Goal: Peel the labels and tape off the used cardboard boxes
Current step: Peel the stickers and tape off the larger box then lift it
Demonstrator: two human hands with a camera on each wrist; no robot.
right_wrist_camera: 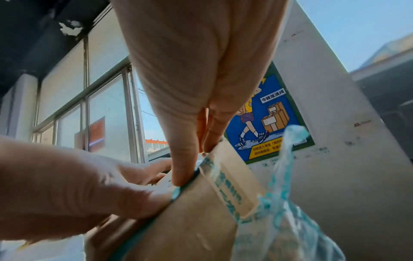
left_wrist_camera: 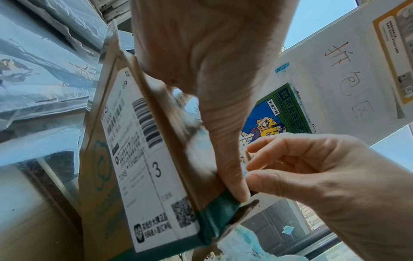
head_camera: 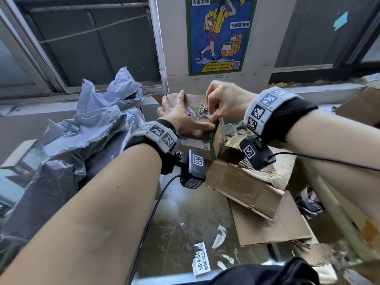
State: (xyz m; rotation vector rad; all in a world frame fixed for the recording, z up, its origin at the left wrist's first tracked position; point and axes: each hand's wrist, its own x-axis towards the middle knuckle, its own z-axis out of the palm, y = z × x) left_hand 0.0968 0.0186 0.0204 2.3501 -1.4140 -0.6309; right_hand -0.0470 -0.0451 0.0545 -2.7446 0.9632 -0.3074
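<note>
A small brown cardboard box [head_camera: 194,102] stands before me with torn label scraps on top. A white shipping label [left_wrist_camera: 143,167] covers its front, and green tape [head_camera: 211,138] runs over its right edge. My left hand [head_camera: 178,118] lies flat on the box top with straight fingers, its thumb [left_wrist_camera: 228,159] pressing along the taped edge. My right hand [head_camera: 218,113] pinches the upper end of the green tape [left_wrist_camera: 221,211] between thumb and fingers at the corner. The right wrist view shows the same pinch on the teal strip [right_wrist_camera: 178,191], beside the left hand [right_wrist_camera: 67,185].
Crumpled grey mailer bags [head_camera: 92,124] pile up at the left. Torn, flattened cardboard [head_camera: 246,186] lies at the right, with a teal-printed plastic bag [head_camera: 232,128] behind the box. Peeled label scraps [head_camera: 200,260] litter the shiny surface near me. A poster [head_camera: 220,33] hangs on the pillar behind.
</note>
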